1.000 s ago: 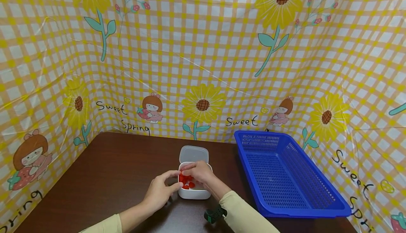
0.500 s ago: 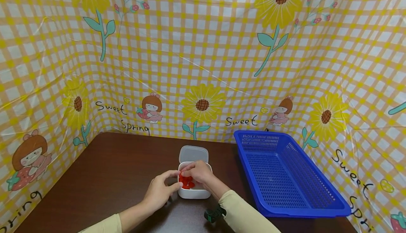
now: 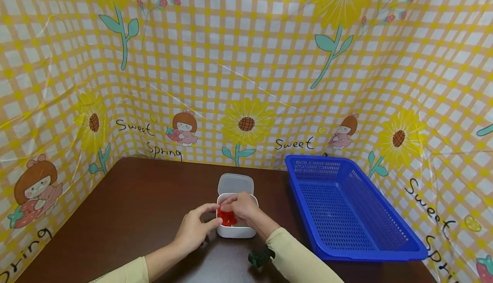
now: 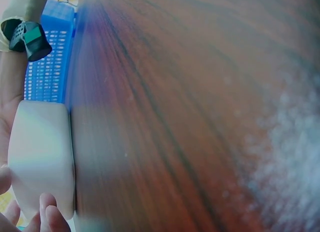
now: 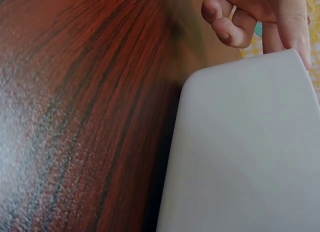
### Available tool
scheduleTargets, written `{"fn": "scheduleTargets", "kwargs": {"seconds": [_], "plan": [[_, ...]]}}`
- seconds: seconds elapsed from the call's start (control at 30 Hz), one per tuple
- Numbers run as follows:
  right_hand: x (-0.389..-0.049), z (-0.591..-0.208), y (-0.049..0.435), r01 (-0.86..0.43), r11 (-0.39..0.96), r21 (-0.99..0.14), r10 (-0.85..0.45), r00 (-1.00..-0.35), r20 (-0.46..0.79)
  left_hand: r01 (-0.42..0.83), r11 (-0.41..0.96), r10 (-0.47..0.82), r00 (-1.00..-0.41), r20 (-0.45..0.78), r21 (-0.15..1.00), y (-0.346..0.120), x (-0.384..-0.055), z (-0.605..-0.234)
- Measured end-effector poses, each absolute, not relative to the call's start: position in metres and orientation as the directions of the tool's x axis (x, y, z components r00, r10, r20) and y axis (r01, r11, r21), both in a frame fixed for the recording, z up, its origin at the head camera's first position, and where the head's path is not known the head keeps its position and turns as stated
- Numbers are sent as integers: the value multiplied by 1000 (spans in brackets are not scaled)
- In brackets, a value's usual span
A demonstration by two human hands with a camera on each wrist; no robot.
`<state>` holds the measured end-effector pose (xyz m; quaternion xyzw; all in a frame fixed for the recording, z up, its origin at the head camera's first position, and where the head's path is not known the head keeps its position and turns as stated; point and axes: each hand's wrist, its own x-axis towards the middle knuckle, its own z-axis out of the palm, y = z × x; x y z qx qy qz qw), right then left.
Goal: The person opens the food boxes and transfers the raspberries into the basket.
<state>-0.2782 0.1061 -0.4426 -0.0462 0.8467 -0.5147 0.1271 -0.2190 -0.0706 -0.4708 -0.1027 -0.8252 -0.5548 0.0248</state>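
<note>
A white box [image 3: 238, 232] stands on the table with its pale lid [image 3: 236, 184] folded back behind it. Several small red pieces [image 3: 228, 219] lie inside, bunched along its left side. My left hand [image 3: 189, 230] holds the box at that side, thumb near the front corner and forefinger farther back on the rim. Reaching in from above, my right hand [image 3: 244, 206] has its fingertips down among the red pieces; I cannot tell whether it pinches one. Both wrist views show the box's plain outer wall [image 4: 40, 152], and the right wrist view includes left-hand fingers [image 5: 235, 32] at its edge.
A large blue plastic basket [image 3: 343, 214] sits to the right on the dark brown table [image 3: 154, 197]. A checked cloth [image 3: 246, 69] with sunflowers hangs behind and at both sides. A black strap device [image 3: 259, 256] is on my right wrist.
The red pieces have shifted inside the box and are bunched closer together. My left hand keeps its place at the rim, and the right hand stays inside. The head view has tilted slightly.
</note>
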Motion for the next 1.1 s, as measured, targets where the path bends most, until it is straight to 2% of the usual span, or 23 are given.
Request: {"fn": "scheduleTargets", "kwargs": {"seconds": [0.47, 1.1], "plan": [[-279, -444, 107, 56, 458, -887, -207, -964, -168, 195, 374, 136, -979, 154, 907, -72, -220, -475], [-280, -439, 110, 100, 373, -922, -231, -953, -197, 178, 374, 118, -983, 143, 910, -69, -220, -472]]}}
